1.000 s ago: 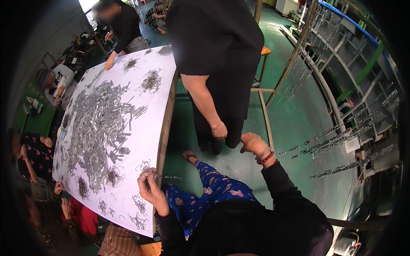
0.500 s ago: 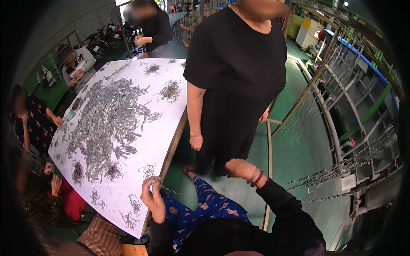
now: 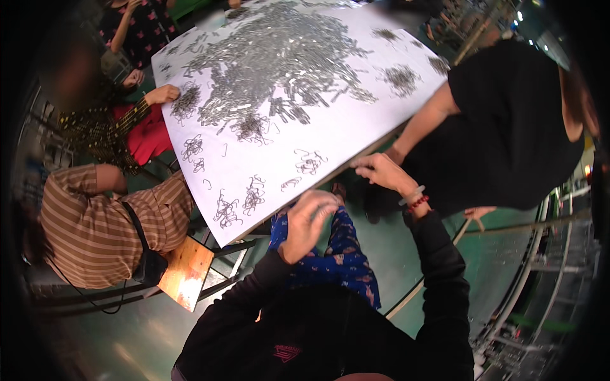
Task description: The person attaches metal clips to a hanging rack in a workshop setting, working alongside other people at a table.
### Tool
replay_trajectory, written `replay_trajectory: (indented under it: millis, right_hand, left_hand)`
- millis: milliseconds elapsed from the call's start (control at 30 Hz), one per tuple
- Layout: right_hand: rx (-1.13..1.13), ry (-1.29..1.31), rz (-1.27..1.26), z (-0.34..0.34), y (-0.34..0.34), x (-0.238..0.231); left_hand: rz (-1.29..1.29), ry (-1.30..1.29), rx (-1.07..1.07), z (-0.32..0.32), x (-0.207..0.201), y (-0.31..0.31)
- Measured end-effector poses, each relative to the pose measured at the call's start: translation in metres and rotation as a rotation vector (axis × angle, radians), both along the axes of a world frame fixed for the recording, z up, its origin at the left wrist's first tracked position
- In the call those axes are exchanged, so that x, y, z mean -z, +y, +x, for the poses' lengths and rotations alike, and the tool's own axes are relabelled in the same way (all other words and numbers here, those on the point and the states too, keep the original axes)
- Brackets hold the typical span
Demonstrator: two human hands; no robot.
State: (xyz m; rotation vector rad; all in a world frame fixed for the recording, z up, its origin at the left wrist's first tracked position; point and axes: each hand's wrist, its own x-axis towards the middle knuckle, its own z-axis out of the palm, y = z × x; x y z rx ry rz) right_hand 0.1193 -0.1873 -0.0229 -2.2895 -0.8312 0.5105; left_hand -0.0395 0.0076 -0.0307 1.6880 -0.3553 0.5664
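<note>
1. A person in striped brown clothing (image 3: 108,228) is beside a wooden seat (image 3: 185,273).
2. Dark wire hooks (image 3: 227,211) lie bunched near a corner of the white-topped table (image 3: 356,130).
3. Silvery metal pieces (image 3: 279,57) form a broad heap farther in.
4. The black top (image 3: 254,336) bears a small red emblem (image 3: 287,353), its lettering too small to make out.
5. The left hand (image 3: 309,223), blurred, curls near the table edge; I cannot tell whether it grips anything.
6. The right hand (image 3: 385,174), fingers bent, is by that edge, its grip also unclear; a red bracelet (image 3: 418,203) circles the wrist.
7. A person in black (image 3: 508,127) is beside the table.
</note>
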Motion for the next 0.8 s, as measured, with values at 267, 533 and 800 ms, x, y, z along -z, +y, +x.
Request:
replay_trajectory:
  millis: [267, 533, 800]
  right_hand:
    - [0.405, -0.512, 0.230, 0.143, 0.062, 0.070]
    - [0.087, -0.833, -0.348, 0.199, 0.096, 0.053]
    - [-0.263, -0.962, -0.476, 0.198, 0.099, 0.067]
  left_hand:
    - [-0.147, 0.173, 0.094, -0.002, -0.005, -0.027]
    - [-0.208, 0.097, 0.179, 0.006, 0.003, -0.032]
    - [-0.105, 0.120, 0.177, 0.040, 0.012, -0.018]
